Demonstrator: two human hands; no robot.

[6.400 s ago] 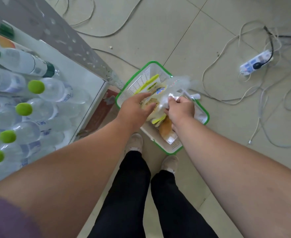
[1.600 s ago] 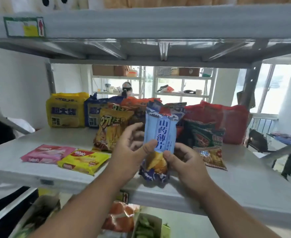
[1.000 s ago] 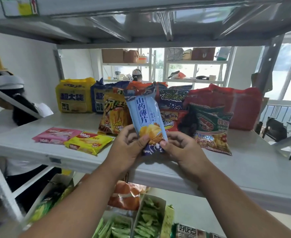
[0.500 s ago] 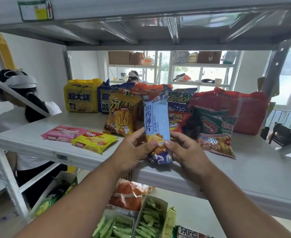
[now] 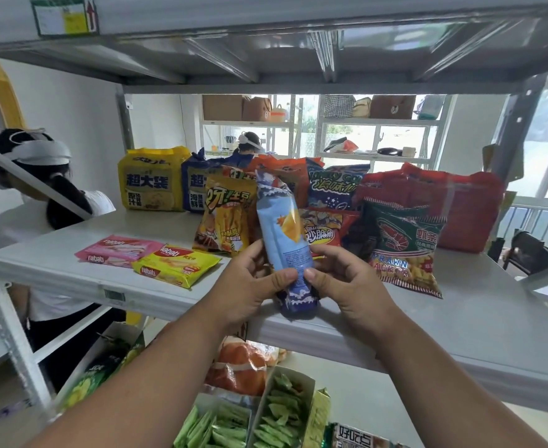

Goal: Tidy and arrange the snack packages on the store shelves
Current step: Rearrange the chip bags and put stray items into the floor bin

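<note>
- Both thumbs pinch the lower part of the light blue chip bag (image 5: pixel 284 240): the left hand (image 5: pixel 250 286) curls round it from 9 o'clock, the right hand (image 5: pixel 347 286) from 3 o'clock, fingers wrapped behind.
- Gripped low like this, the bag stands upright with its top leaning slightly away to 11 o'clock and its printed back toward the camera, probably so it can be turned or slotted in upright.
- Its dark blue bottom edge hangs at the front lip of the grey shelf (image 5: pixel 460 318), not clearly resting on it.
- Just behind, at 12 o'clock, upright bags crowd together: a yellow-orange snack bag (image 5: pixel 225 218) at 11 o'clock, a prawn cracker bag (image 5: pixel 405 247) at 2 o'clock; the gap between them looks like the intended slot.
- At 9 o'clock two flat wafer packs (image 5: pixel 149 258) lie down, well apart from the hands.
</note>
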